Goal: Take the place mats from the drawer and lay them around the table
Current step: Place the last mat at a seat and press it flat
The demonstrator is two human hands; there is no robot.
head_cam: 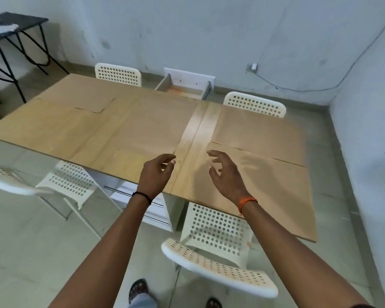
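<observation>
Both hands, left hand (pixel 157 172) and right hand (pixel 226 172), are held open and empty above what seem laid place mats (pixel 265 174), which could be nudged askew.

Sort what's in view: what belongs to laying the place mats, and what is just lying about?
Job:
- table
- mats: near right, far right, near left, far left
- open drawer
- left hand, right hand, both empty

Lying about:
- black side table
- white chairs, e.g.
- wall cable
</observation>
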